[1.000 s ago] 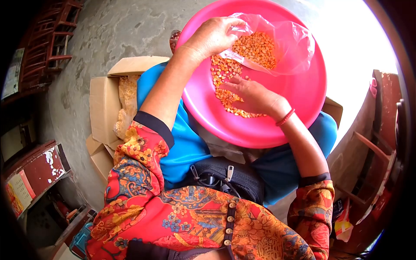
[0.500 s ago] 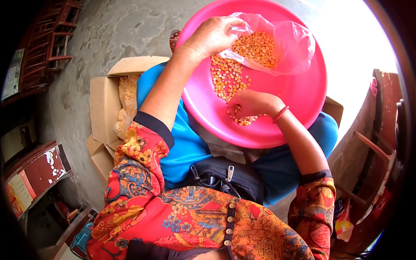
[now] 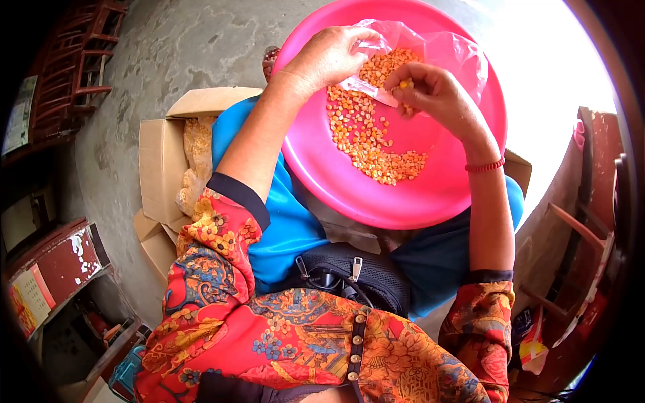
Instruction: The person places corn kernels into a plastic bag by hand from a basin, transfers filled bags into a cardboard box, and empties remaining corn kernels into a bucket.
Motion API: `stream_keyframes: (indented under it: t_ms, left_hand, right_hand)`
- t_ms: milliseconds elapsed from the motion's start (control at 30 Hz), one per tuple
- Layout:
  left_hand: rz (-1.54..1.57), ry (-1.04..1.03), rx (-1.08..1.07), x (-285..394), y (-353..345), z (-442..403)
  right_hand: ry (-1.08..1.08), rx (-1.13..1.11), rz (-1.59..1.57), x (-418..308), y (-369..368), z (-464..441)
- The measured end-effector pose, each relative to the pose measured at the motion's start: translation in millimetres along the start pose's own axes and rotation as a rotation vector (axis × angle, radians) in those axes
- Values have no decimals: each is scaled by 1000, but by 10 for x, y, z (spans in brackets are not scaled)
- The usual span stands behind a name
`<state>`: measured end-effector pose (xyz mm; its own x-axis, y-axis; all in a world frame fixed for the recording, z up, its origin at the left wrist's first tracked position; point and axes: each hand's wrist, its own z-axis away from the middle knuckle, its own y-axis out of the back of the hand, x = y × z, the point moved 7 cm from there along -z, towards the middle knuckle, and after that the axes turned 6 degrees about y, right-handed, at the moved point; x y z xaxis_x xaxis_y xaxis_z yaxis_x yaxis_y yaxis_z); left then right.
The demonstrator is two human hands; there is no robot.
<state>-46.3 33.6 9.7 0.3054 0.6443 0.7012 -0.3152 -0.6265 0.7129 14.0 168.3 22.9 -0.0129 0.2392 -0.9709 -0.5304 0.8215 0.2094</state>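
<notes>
A large pink basin (image 3: 437, 191) rests across my lap. In it lies a clear plastic bag (image 3: 467, 64) with corn kernels inside. My left hand (image 3: 336, 54) pinches the bag's rim at the upper left, keeping its mouth open. Over the near edge of the bag, my right hand (image 3: 433, 97) has its fingers curled round some corn kernels (image 3: 406, 84); a red beaded bracelet (image 3: 485, 166) circles that wrist. Loose corn kernels (image 3: 366, 148) spread in a curve along the basin's left and near side.
An open cardboard box (image 3: 158, 158) stands at my left, holding a bag of pale yellow pieces (image 3: 199, 148). A black bag (image 3: 349, 275) sits at my waist. Dark red wooden furniture (image 3: 67, 258) is on the left, with more wooden furniture (image 3: 581, 232) at right.
My right hand has risen from the loose kernels on the basin's near side to the bag's mouth, with kernels in its fingers. My left hand stays on the bag's rim.
</notes>
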Motion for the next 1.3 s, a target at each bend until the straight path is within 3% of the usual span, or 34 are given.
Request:
stream_keyframes:
  t_ms: [33,100,233,300,333,400,433,467,567,667,733,800,967,1033,1067,1200,1300]
  left_hand:
    - [-6,2,4,2,0,2]
    - [-2,22,-7,-1,-7,1]
    - [17,33,-20,-8,-9,-4]
    - [19,10,-11,-11,-2,-8]
    - [22,-13,-3,-3,3,-9]
    - [11,6,-11,-11,0,-11]
    - [1,26,-20,-12,0,-9]
    - [0,26,-21,-1,5,1]
    - [-3,60,-10,9,22,20]
    - [-7,54,-19,0,15,17]
    - [-8,-4,17,19,24,14]
    - [-1,0,14,12,17,15]
    - [-2,19,1,26,27,24]
    - [17,32,-3,16,27,21]
    - [17,32,-2,17,28,19]
    - [2,57,-27,1,13,6]
    - [4,42,-16,3,6,9]
  right_hand:
    - [0,1,-1,46,8,-11]
    - [271,205,174,-15,138,-6]
    - [393,284,405,-98,177,39]
    - [122,165,378,-31,150,44]
    - [123,164,378,-88,127,65]
    - [-111,-267,275,41,-194,113]
    - [114,-332,346,58,-299,132]
    - [13,-435,408,197,-398,157]
    - [187,-360,698,499,-581,265]
    - [20,-487,819,624,-822,351]
    - [98,-485,820,648,-963,369]
    - [21,-679,762,757,-1129,405]
    - [-14,-743,702,755,-1069,371]
    - [-306,-763,318,801,-1041,421]
    - [-307,-763,319,756,-1004,401]
    - [-236,-569,67,307,-691,263]
    - [-82,-287,-4,20,-340,136]
